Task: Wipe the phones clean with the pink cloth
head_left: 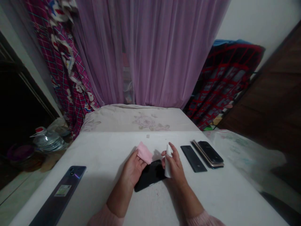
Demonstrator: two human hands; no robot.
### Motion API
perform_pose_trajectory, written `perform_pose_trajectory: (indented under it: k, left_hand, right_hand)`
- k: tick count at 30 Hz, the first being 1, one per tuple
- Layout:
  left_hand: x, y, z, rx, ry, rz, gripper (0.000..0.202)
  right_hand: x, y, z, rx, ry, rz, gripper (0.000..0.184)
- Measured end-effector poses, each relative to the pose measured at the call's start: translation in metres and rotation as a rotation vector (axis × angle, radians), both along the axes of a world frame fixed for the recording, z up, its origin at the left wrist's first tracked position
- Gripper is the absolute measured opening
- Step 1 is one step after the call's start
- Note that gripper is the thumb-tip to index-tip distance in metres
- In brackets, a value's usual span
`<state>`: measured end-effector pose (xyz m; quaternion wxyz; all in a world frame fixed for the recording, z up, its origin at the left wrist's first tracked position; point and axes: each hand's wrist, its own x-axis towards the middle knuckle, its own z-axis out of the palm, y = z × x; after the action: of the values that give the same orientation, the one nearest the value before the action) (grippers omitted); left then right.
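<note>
A pink cloth (144, 153) rests in the fingers of my left hand (132, 169), its free part spread above the table. My right hand (174, 165) is wrapped around a small white spray bottle (167, 166), held upright with the index finger raised close to its nozzle. Between and below both hands a black smartphone (149, 178) lies on the white table (113, 194); its right end is partly covered by the right hand and bottle.
To the right lie a dark phone (193, 158) and a small stack of phones (210, 153). A bluish phone with a sticker (61, 191) lies at the left. Past the table hangs a purple curtain (162, 53); a clear water jug (48, 139) stands at the far left.
</note>
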<state>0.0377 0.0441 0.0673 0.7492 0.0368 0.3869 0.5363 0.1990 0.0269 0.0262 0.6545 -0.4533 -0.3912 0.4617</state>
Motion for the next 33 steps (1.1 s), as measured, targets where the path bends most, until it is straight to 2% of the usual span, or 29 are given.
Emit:
perform_pose_trajectory:
  k: [3,6,8,10,16,21,33]
  left_hand:
    - [0.000,0.000,-0.004,-0.001,-0.009,-0.001,0.031]
    - [0.000,0.001,-0.008,-0.012,-0.024,-0.020,0.034]
    - [-0.001,0.001,-0.010,-0.005,-0.047,-0.045,0.036]
    - [-0.002,0.001,-0.009,0.015,-0.066,-0.064,0.037]
    - [-0.003,0.000,-0.004,0.024,-0.081,-0.101,0.038]
    - [-0.001,-0.002,-0.003,0.017,-0.076,-0.120,0.038]
    - [-0.002,-0.003,-0.002,0.007,-0.089,-0.135,0.039]
  right_hand:
    - [-0.002,0.000,-0.004,-0.007,-0.273,-0.103,0.056]
    - [-0.004,-0.002,-0.008,0.067,-0.643,-0.227,0.049]
    - [-0.006,-0.003,-0.010,0.105,-0.817,-0.262,0.045]
    - [-0.009,-0.004,-0.010,0.117,-0.903,-0.257,0.044]
    - [-0.016,-0.004,-0.009,0.079,-0.964,-0.209,0.041]
    - [-0.014,0.001,-0.013,0.109,-0.966,-0.141,0.040]
    - [-0.012,-0.001,-0.009,0.108,-1.009,-0.195,0.039]
